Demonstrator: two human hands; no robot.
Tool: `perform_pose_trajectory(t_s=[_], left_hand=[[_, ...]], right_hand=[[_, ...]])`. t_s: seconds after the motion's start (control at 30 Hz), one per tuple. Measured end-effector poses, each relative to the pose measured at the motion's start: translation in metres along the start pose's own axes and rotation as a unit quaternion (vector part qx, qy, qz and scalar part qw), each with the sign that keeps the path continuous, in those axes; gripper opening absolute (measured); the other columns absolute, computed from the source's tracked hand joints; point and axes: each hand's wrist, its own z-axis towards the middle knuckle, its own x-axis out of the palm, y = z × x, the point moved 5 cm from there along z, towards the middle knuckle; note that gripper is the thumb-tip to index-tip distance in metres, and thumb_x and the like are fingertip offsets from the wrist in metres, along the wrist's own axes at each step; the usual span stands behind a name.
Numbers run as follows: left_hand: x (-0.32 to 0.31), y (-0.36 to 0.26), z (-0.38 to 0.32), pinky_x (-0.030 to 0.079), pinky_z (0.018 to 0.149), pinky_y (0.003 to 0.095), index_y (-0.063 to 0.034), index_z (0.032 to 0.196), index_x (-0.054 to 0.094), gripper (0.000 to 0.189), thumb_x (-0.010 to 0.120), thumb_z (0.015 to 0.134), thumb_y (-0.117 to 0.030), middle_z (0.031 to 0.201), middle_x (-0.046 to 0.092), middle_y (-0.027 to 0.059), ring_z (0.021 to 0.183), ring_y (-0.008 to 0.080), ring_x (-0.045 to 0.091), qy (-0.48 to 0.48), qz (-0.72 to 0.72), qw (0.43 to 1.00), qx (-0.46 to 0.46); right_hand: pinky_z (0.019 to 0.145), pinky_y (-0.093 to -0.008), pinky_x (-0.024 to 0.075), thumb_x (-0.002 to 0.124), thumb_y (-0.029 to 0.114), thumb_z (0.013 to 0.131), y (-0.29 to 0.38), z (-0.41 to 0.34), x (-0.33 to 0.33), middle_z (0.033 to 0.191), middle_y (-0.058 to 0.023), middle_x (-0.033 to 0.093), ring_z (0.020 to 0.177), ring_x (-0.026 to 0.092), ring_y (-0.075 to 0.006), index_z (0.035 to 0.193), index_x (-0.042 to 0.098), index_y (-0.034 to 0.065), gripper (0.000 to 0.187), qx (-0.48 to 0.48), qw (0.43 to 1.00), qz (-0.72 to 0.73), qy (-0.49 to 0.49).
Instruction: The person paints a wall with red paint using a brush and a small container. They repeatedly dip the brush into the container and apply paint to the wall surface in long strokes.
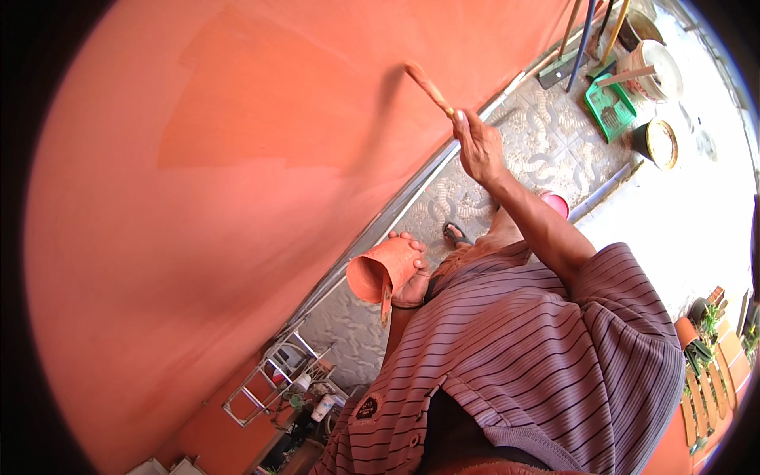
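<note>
My right hand grips the handle of a paint-coated brush, its far end at the orange wall. Whether the bristles touch the wall cannot be told. A deeper orange patch lies on the wall to the left of the brush. Lower down, my left hand holds an orange-smeared cup-like container, tilted with its mouth towards the wall. A strip of the same orange hangs at its rim. What is inside the container is hidden in shadow.
Long handles, a green dustpan, a white bucket and a round can stand at the upper right. A metal stepladder is by the wall at lower left. Behind my right forearm shows a pink-red round object on the patterned floor.
</note>
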Motion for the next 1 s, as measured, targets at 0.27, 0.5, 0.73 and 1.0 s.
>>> perform_pose_trajectory(t_s=[0.27, 0.5, 0.73, 1.0], left_hand=[[-0.001, 0.005, -0.002, 0.057, 0.091, 0.0485, -0.0127, 0.14, 0.06, 0.051, 0.071, 0.093, -0.029, 0.141, 0.055, 0.0092, 0.128, 0.0321, 0.052, -0.003, 0.002, 1.0, 0.016], [-0.009, 0.003, -0.005, 0.058, 0.091, 0.0487, -0.0122, 0.139, 0.06, 0.05, 0.071, 0.094, -0.029, 0.141, 0.055, 0.0088, 0.128, 0.0326, 0.053, -0.002, -0.006, 1.0, 0.03], [-0.008, 0.005, -0.005, 0.058, 0.091, 0.0494, -0.0118, 0.139, 0.06, 0.049, 0.07, 0.094, -0.028, 0.141, 0.055, 0.0096, 0.127, 0.0328, 0.053, -0.003, -0.011, 1.0, 0.025], [-0.016, 0.004, -0.007, 0.058, 0.09, 0.0495, -0.0116, 0.139, 0.061, 0.051, 0.072, 0.093, -0.03, 0.14, 0.056, 0.0107, 0.127, 0.0329, 0.054, 0.01, -0.013, 0.999, 0.039]], right_hand=[[0.068, -0.0572, 0.0494, 0.043, 0.045, 0.112, -0.042, 0.06, 0.043, 0.077, -0.0249, 0.066, 0.076, 0.066, -0.0486, 0.106, 0.058, 0.0038, 0.044, -0.032, 0.99, -0.125, 0.056], [0.07, -0.0634, 0.0462, 0.043, 0.049, 0.111, -0.084, 0.003, 0.027, 0.078, -0.0282, 0.066, 0.081, 0.065, -0.053, 0.102, 0.058, 0.0037, 0.048, 0.077, 0.983, -0.144, 0.088], [0.061, -0.0559, 0.0472, 0.046, 0.033, 0.113, 0.025, 0.094, 0.018, 0.075, -0.0283, 0.063, 0.075, 0.065, -0.0492, 0.108, 0.054, 0.0037, 0.031, -0.132, 0.991, 0.0, 0.002], [0.072, -0.061, 0.0497, 0.042, 0.042, 0.112, -0.059, 0.0, 0.045, 0.079, -0.0277, 0.067, 0.082, 0.065, -0.0527, 0.102, 0.062, 0.0018, 0.046, 0.006, 0.971, -0.2, 0.132]])
